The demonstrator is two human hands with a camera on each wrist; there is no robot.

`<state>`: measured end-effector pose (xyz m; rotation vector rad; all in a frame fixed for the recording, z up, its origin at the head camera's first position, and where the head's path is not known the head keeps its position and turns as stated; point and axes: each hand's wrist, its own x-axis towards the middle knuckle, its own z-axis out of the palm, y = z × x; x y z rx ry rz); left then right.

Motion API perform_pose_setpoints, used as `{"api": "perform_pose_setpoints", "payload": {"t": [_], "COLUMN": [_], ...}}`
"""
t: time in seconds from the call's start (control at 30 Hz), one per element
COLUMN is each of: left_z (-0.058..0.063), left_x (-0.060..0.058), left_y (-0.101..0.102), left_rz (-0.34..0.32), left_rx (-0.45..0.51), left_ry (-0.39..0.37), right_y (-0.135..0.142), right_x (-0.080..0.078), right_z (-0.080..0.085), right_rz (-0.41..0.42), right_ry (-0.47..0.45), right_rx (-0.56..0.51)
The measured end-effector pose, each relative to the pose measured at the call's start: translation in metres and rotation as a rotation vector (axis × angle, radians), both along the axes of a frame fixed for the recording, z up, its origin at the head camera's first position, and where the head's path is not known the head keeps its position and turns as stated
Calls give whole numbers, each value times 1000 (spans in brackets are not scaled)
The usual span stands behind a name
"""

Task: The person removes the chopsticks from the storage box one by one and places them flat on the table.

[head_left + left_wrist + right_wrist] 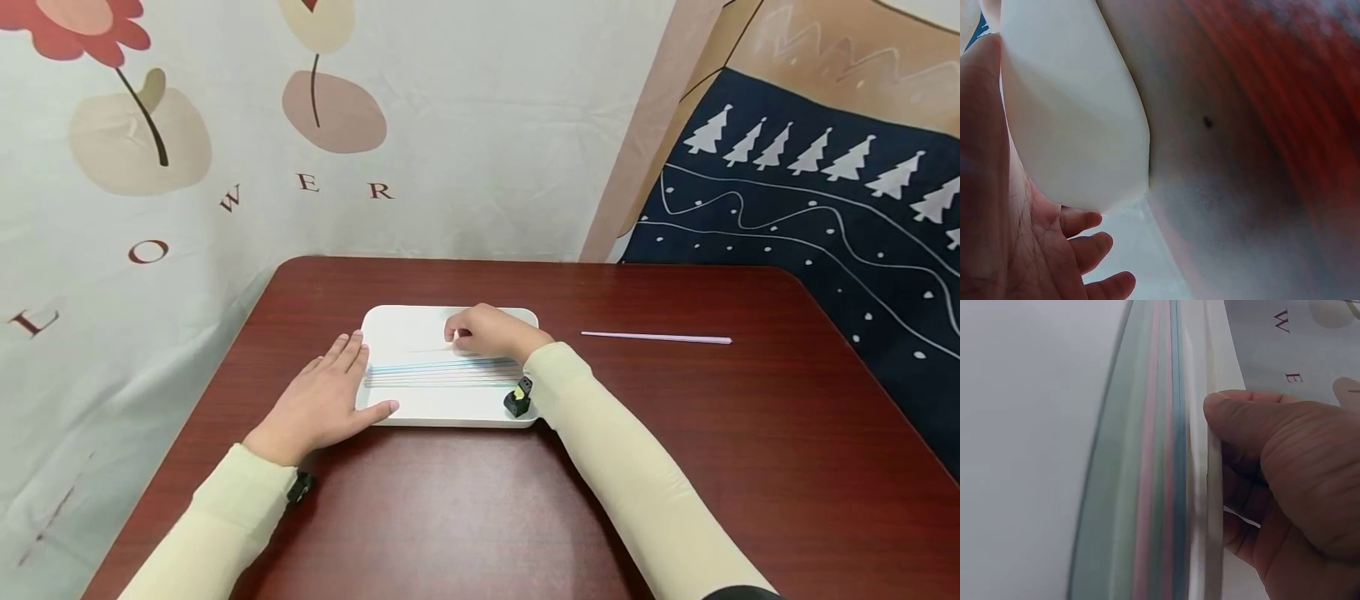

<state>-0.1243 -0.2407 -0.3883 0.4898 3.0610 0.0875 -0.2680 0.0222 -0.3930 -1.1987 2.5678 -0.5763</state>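
Observation:
A white rectangular tray lies on the table, with several long thin strips side by side across it in pale green, pink, blue and white. My left hand rests at the tray's left edge, fingers stretched out and thumb along the near corner. In the left wrist view the tray's pale side fills the space beside the thumb and fingertips. Over the tray's far half, my right hand pinches a whitish strip between thumb and fingers, at the far side of the row.
To the right of the tray, a single lilac strip lies on the dark red-brown table. Behind the table hang a pale curtain with flowers and letters and a dark blue cloth with white trees.

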Motion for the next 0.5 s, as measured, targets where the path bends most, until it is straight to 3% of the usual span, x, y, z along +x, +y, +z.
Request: {"api": "perform_pose_setpoints", "payload": {"t": [0.2, 0.5], "left_z": [1, 2], "left_x": [0, 0], "left_y": [1, 0], "left_rz": [5, 4], "left_rx": [-5, -1], "left_ry": [-13, -14], "right_y": [4, 11], "right_x": [1, -2], "right_z": [7, 22], "right_rz": [22, -7], "right_ry": [35, -12], "right_rx": [-38, -104]}}
